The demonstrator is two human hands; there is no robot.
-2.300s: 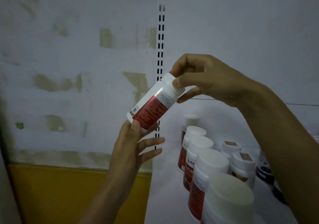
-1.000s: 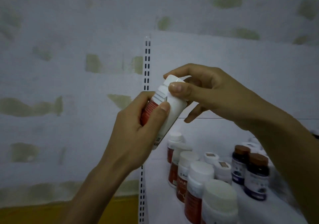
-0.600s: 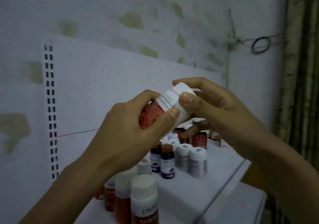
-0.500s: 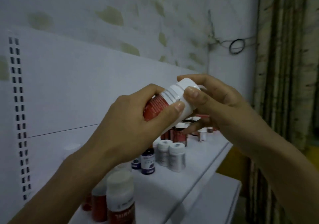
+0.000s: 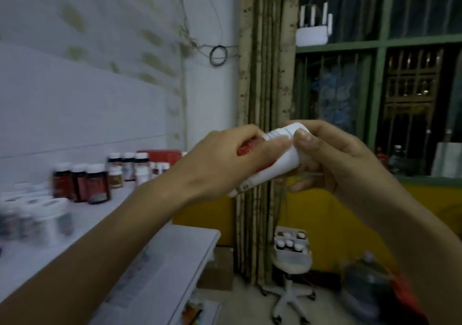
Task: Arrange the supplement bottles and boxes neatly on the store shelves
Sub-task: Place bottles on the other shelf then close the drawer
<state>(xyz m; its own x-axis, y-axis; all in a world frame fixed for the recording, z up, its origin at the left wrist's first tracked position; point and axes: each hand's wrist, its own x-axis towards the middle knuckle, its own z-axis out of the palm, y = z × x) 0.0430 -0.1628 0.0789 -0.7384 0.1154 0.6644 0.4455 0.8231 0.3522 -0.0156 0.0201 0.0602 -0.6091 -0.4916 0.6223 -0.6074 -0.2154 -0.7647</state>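
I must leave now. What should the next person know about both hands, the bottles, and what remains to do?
The left hand grips the body of the white bottle with a red label; the right hand holds its cap end.
The bottle is tilted in the air, off to the right of the shelf.
Done: dark bottles and a red box stand on the shelf.
Left: set this bottle upright in a row.

Dim room: patchy white wall (image 5: 100,12) beyond the left hand (image 5: 220,159), barred green window (image 5: 380,42) above the right hand (image 5: 335,159), white stool (image 5: 288,287) below them.
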